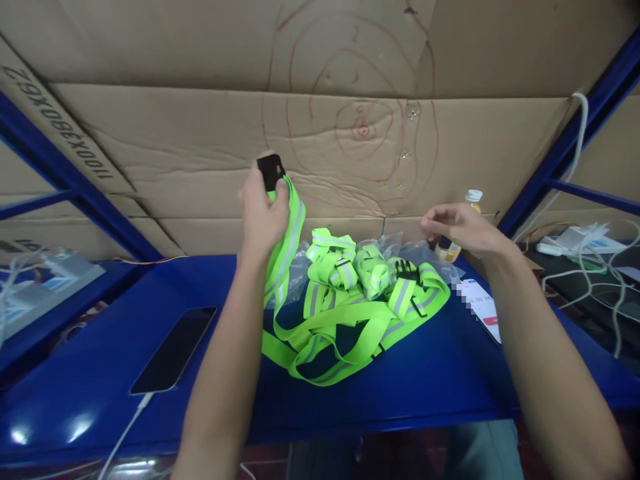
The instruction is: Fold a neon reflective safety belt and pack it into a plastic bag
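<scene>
A black plastic buckle (271, 171) on a lime-green strap with a grey reflective stripe (299, 220) is held above the bench's back half, pinched between the left hand's (264, 217) thumb and fingers. The grip is best kept on the buckle, so that the webbing can be left flat and untwisted. Looser loops (367, 313) are spread over the middle of the blue bench (425, 390); they should be lifted gently, as snags seem possible on the wound green bundles (340, 267) behind. The right hand (463, 227) is raised near the white-capped bottle (474, 195), its fingers curled towards the thumb; whether anything is pinched cannot be told. A dark-screened phone (175, 350) is set towards the left edge.
</scene>
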{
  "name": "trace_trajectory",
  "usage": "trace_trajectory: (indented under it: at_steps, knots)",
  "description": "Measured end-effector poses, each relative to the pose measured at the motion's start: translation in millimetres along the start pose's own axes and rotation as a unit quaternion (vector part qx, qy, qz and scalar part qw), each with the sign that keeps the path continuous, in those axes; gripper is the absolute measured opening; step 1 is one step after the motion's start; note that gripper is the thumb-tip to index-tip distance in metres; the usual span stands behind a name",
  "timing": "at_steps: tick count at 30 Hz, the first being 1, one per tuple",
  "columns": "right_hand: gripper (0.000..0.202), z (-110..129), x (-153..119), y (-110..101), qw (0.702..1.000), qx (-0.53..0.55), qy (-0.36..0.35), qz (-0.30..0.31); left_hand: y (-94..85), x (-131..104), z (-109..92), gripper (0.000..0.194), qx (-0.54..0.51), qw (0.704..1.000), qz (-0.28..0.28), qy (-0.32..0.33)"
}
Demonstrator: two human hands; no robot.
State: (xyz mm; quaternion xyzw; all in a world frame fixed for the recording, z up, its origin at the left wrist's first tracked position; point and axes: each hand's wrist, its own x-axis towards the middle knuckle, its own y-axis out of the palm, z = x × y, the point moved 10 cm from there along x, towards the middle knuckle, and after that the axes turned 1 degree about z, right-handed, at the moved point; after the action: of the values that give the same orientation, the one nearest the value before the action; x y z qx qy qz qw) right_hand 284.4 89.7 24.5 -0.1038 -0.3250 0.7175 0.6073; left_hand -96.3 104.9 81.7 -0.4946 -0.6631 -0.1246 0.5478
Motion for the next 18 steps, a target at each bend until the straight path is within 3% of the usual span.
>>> trace_trajectory:
  at_steps: [3,6,9,13,18]
  knots:
    - [0.053,-0.7,0.9,14.9,0.993,-0.064,0.023,0.096,-7.6,0.2,-16.3,0.04,0.024,0.998,-0.059,-0.01]
    - [0.056,-18.3,-9.1,39.3,0.96,-0.193,0.053,0.196,-6.8,1.6,-30.8,0.039,0.031,0.998,-0.056,0.005]
    - [0.056,-41.9,-19.7,60.5,0.927,-0.249,0.099,0.263,-6.6,3.0,-35.2,0.042,0.038,0.998,-0.045,0.008]
    - [0.044,-51.1,-17.0,73.5,0.933,-0.217,0.088,0.273,-1.5,3.3,-31.6,0.045,0.058,0.998,-0.016,-0.011]
    - [0.038,-43.2,-10.0,56.6,0.949,-0.194,0.053,0.244,5.8,0.2,-34.0,0.048,0.043,0.999,0.003,-0.018]
